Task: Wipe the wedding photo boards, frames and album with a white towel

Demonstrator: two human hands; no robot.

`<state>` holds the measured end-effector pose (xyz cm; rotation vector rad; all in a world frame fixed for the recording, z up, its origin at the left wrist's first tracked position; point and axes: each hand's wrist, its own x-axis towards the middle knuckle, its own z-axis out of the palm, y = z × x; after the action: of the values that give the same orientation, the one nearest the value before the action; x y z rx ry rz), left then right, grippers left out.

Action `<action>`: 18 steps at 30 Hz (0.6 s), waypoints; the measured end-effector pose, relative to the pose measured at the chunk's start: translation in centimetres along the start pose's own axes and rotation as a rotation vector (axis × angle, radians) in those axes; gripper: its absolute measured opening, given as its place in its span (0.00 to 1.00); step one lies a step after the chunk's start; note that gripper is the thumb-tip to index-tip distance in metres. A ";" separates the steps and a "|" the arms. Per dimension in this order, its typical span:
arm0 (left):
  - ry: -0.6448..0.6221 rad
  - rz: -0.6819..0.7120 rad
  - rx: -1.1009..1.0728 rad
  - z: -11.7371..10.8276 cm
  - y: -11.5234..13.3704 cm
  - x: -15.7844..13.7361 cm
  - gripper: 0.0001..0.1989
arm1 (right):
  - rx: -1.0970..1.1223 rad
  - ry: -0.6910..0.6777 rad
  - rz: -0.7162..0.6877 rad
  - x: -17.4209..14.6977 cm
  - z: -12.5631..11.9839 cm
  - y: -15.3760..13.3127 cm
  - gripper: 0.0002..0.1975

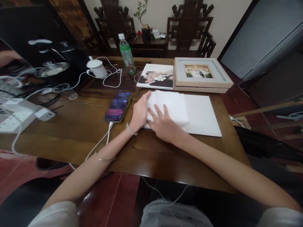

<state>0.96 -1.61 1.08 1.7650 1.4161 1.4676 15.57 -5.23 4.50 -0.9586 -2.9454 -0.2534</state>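
Note:
A white cloth-like sheet (169,104) with a frayed top edge lies over the left part of a flat white panel (203,115) on the table. Against the left edge of the sheet rests my left hand (140,110), fingers stretched out along it; some of them are partly hidden. My right hand (163,124) lies flat on the sheet's lower left part with its fingers spread. Just left of my left hand is a lit phone (118,107) with a white cable plugged in.
Behind the panel lie a photo print (156,76) and a framed picture (201,74). A green-labelled bottle (127,55), a lidded white cup (97,68), a clear plastic cup (66,91) and a power strip (21,115) stand leftward. Loose cables cross the wooden table (156,159).

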 end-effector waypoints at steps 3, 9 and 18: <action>-0.002 -0.040 -0.016 0.0 -0.3 0.2 0.32 | 0.033 -0.007 -0.163 -2.7 -0.7 -0.8 0.17; -0.088 0.088 0.247 0.0 -0.3 0.2 0.24 | 0.164 -0.106 -0.187 -6.3 -3.1 -0.3 0.18; -0.387 0.251 0.599 0.4 0.0 -0.6 0.18 | 0.200 -0.112 0.316 -1.2 -2.8 5.7 0.21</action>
<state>1.38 -2.01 0.73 2.4998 1.5568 0.7619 19.89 -1.85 7.97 -1.4196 -2.7840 0.1058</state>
